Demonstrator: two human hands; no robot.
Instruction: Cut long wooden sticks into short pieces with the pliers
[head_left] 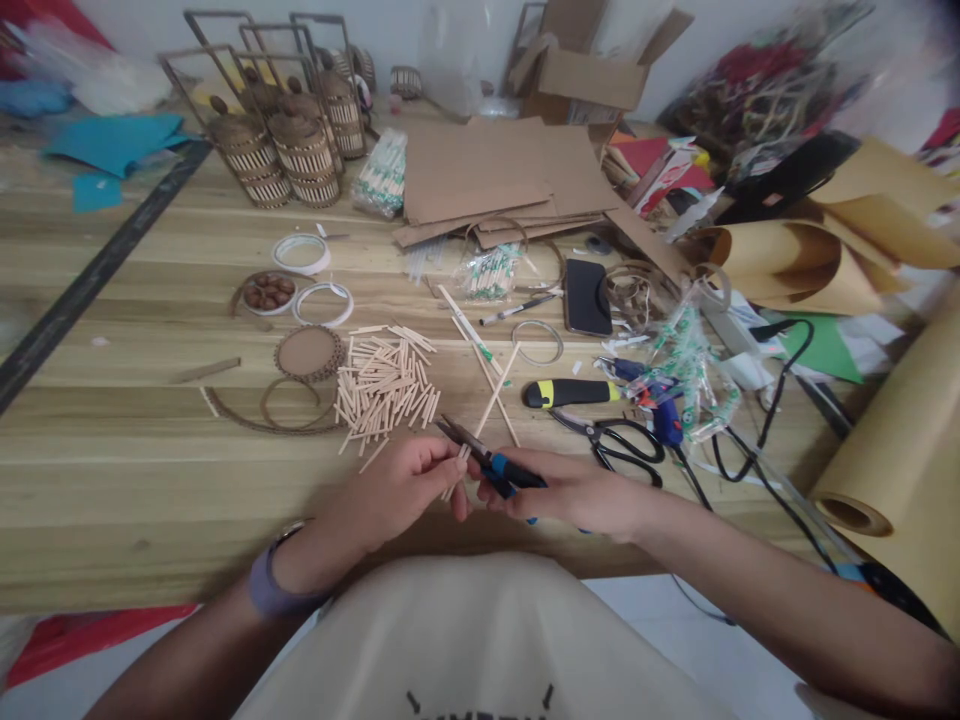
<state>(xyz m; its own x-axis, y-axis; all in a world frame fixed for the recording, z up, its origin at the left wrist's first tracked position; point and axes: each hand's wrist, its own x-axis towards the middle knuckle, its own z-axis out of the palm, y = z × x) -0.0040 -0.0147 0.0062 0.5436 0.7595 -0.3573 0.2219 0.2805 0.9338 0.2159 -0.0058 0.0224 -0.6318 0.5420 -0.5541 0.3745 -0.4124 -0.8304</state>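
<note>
My left hand (410,485) is closed, its thumb and fingers pinching thin wooden sticks (498,390). A long part of one stick points away from me, past the blades. My right hand (559,488) is wrapped around the blue and black handles of shears (517,472). Their dark blades lie across the sticks beside my left thumb; whether they are fully closed is hard to see. Just beyond my left hand lies a pile of short cut wooden sticks (386,385). Long sticks and a paper chopstick wrapper (472,328) rest beyond the shears.
Black scissors (626,445), a yellow-black handled tool (570,392) and a blue glue gun (666,420) with cords lie to the right. A phone (587,297), cardboard sheets (480,170), tape rolls (300,253) and small stick-covered lanterns (304,150) stand farther back.
</note>
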